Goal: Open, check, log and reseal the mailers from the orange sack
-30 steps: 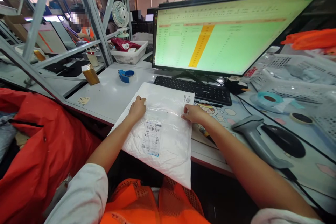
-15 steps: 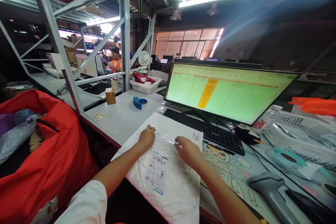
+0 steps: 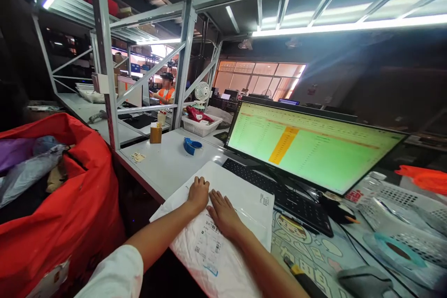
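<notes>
In the head view, the right hand and its forearm cover part of the white parcel and the upper right of its label, whose print is too small to read. The left hand has its fingers curled in on the parcel; whether they pinch anything underneath, I cannot tell. The right hand lies palm down just beside it, fingers extended and slightly spread, flat on the parcel. The right forearm also hides part of a yellow-and-black tool. The bottom edge cuts off the parcel's near end and the blurred scanner.

The parcel lies at the front of the counter, its near part overhanging the edge. Its far right side runs close along the keyboard; contact there is unclear. Left of the parcel there is bare counter, as far as the blue dispenser and a brown block. The right side is crowded by the mat, a turquoise roll and the right basket.

Counted: two hands, one parcel, one label, one keyboard, one monitor, one dispenser, one brown block, one large red bag beside the counter, and at least two white baskets, the other farther back.
</notes>
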Motion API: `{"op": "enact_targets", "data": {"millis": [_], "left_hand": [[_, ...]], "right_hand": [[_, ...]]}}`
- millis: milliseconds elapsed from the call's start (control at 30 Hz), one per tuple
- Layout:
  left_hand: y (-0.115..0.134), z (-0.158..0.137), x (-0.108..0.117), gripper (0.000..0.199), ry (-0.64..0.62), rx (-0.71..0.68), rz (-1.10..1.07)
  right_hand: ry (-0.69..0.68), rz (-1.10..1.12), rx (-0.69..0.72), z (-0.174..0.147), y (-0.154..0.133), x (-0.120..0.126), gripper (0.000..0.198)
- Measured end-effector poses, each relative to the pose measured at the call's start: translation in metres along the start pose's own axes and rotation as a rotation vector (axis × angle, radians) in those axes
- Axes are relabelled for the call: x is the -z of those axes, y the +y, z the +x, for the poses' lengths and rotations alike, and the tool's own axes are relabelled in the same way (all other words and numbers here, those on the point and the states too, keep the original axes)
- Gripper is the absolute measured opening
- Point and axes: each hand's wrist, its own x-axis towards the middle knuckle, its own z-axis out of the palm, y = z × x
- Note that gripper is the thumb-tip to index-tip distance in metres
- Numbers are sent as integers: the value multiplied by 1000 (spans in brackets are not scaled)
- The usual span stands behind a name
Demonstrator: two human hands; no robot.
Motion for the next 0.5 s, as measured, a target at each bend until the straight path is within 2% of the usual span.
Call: {"op": "enact_targets", "data": {"millis": [100, 233, 400, 500], "left_hand": [[1, -1, 0, 35, -13, -123, -17], [-1, -5, -2, 42, -141, -334, -84], [-11, -5, -10, 69, -250, -292, -125], [-15, -3, -17, 78, -289, -267, -114]], "right_hand": [[-9, -21, -9, 0, 2, -5, 73], [-38, -33, 2, 3, 0, -7, 69], [-50, -34, -6, 3, -2, 2, 74], [-72, -48, -66, -26, 25, 5, 80]]}}
